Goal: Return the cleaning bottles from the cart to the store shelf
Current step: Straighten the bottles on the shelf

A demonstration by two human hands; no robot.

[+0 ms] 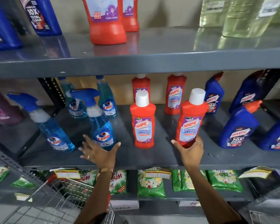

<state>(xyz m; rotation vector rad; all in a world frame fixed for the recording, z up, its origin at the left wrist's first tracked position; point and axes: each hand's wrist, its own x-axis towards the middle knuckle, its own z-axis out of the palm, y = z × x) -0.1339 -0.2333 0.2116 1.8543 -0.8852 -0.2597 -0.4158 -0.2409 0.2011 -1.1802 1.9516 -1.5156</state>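
Observation:
My right hand [190,153] grips the base of a red Harpic bathroom cleaner bottle [191,122] with a white cap, tilted slightly right at the front of the middle shelf [152,160]. My left hand [99,152] is open with fingers spread, just in front of a blue Colin spray bottle [100,126] standing on the same shelf, and holds nothing. Another red Harpic bottle [142,122] stands upright between my hands. The wire cart [55,202] is at the lower left; I cannot see any bottles in it.
More Colin sprays [55,135] stand left, two red Harpic bottles [174,94] behind, blue Harpic bottles [238,128] right. The upper shelf [136,62] carries large blue, red and pale green bottles. Green detergent packets [150,185] fill the shelf below.

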